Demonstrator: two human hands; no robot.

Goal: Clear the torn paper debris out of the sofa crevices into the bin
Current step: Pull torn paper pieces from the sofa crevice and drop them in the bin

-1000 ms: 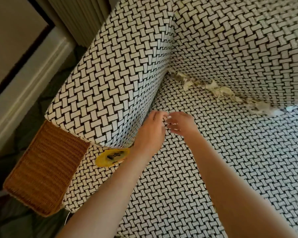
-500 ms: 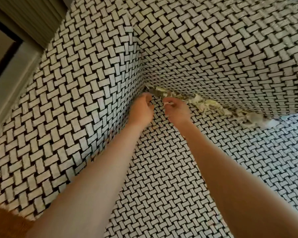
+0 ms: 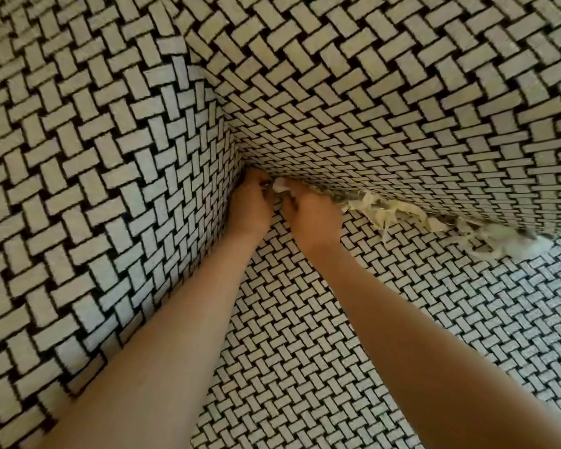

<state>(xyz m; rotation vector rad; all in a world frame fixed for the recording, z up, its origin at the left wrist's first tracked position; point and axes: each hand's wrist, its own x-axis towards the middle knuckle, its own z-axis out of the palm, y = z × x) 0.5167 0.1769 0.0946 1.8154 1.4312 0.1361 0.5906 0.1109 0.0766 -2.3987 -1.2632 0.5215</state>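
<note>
Paper debris (image 3: 399, 215) jammed where backrest (image 3: 370, 92) overhangs seat (image 3: 337, 351), armrest (image 3: 94, 157) alongside.

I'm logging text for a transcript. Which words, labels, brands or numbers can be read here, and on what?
None: the black-and-white basket-weave sofa fabric bears only its pattern, and the torn pale paper scraps in the crevice show no legible print.

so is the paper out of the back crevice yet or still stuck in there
Still in: torn paper pokes out along the seam under the backrest, beside the right hand.
</note>
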